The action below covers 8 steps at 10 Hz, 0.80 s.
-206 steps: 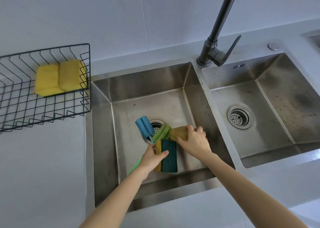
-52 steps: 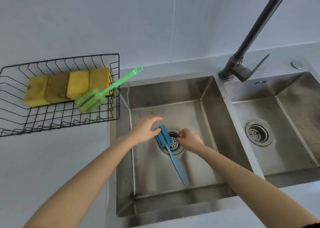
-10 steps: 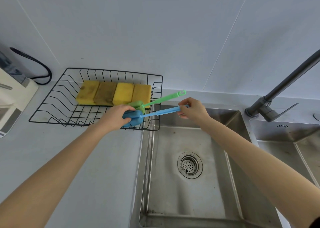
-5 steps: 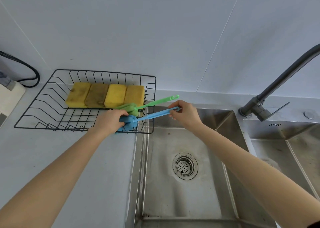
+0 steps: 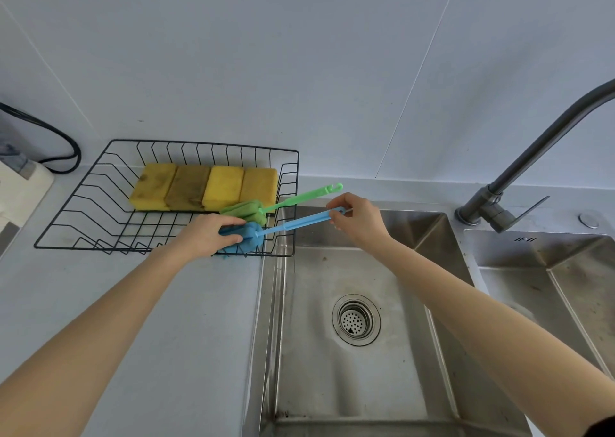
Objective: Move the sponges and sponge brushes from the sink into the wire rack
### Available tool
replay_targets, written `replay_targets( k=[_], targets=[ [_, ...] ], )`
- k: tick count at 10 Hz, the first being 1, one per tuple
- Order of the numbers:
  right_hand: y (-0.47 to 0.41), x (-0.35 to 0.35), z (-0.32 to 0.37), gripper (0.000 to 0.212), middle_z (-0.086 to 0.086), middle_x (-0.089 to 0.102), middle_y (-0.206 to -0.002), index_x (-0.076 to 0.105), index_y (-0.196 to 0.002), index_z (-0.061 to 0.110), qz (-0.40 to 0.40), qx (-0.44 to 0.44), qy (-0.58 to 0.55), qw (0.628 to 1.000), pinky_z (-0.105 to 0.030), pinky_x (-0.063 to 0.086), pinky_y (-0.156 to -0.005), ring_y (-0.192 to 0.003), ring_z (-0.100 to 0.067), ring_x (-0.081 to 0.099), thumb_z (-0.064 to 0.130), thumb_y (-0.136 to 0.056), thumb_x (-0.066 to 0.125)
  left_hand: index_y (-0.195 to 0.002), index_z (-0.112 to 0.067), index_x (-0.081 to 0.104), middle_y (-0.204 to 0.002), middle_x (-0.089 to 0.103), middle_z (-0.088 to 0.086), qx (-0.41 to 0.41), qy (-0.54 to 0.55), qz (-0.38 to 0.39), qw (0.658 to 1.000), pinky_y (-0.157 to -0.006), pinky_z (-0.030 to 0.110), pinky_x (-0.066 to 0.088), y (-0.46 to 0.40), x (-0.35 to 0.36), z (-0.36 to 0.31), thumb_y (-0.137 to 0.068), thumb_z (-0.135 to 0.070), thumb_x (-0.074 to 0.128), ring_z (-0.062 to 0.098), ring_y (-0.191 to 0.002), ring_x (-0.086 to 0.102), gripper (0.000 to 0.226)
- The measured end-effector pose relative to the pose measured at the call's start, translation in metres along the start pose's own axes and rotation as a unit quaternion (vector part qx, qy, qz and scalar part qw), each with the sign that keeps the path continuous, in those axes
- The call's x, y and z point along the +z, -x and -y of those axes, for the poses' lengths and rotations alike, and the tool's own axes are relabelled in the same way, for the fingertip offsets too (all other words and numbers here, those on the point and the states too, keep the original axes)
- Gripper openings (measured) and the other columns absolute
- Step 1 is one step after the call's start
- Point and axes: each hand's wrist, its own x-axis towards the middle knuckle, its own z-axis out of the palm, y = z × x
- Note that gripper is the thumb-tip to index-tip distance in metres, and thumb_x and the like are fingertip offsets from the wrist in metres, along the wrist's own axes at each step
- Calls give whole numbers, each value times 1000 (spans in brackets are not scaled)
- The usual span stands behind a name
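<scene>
A black wire rack (image 5: 83, 200) stands on the counter left of the sink (image 5: 392, 363). Several yellow sponges (image 5: 206, 187) lie in a row at its back. A green sponge brush (image 5: 256, 208) rests in the rack with its handle sticking out over the right rim. My left hand (image 5: 206, 233) grips the foam head of the blue sponge brush (image 5: 293, 223) low in the rack's front right corner. My right hand (image 5: 357, 220) pinches the far end of its handle above the sink's back left corner. The left basin holds only its drain.
A dark tap (image 5: 519, 177) rises at the right between the two basins. The right basin (image 5: 565, 287) lies beyond it. A black cable (image 5: 63, 144) and a white appliance (image 5: 20, 187) sit at the far left. The wall stands close behind the rack.
Both hands have lowered the blue sponge brush slightly, so its head sits deeper in the rack's front right corner beside the green one. The camera has shifted a little.
</scene>
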Motion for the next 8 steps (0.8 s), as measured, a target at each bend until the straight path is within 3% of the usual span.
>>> replay_targets(
  k=[3, 4, 5, 8],
  targets=[
    [6, -4, 3, 28, -12, 64, -117, 60, -119, 8, 21, -8, 35, 999, -6, 38, -57, -85, -18, 54, 12, -92, 53, -129, -17, 50, -129, 59, 9, -8, 6, -16, 1000, -95, 37, 43, 7, 1, -4, -86, -26, 58, 26, -118, 53, 45],
    [10, -7, 5, 33, -10, 63, -122, 58, -124, 10, 26, -6, 37, 999, -12, 42, -70, -98, -23, 59, 13, -92, 52, -131, -17, 48, -130, 58, 9, -11, 3, -20, 1000, -96, 36, 42, 13, -1, -5, -86, -27, 57, 26, -119, 52, 47],
    [15, -14, 9, 40, -7, 58, -132, 51, -132, 12, 43, -10, 46, 998, -21, 41, -92, -118, -21, 56, 15, -93, 51, -134, -19, 44, -135, 54, 9, -10, 0, -31, 999, -98, 37, 42, 18, -7, -10, -87, -30, 56, 26, -123, 50, 50],
    [25, -49, 37, 64, -6, 29, -155, 22, -148, 18, 83, -54, 204, 974, -43, 28, -114, -140, -27, 32, 38, -93, 49, -141, -18, 29, -145, 42, 9, 23, -29, -92, 995, -107, 42, 37, 32, -41, -51, -88, -35, 52, 22, -120, 50, 61]
  ],
)
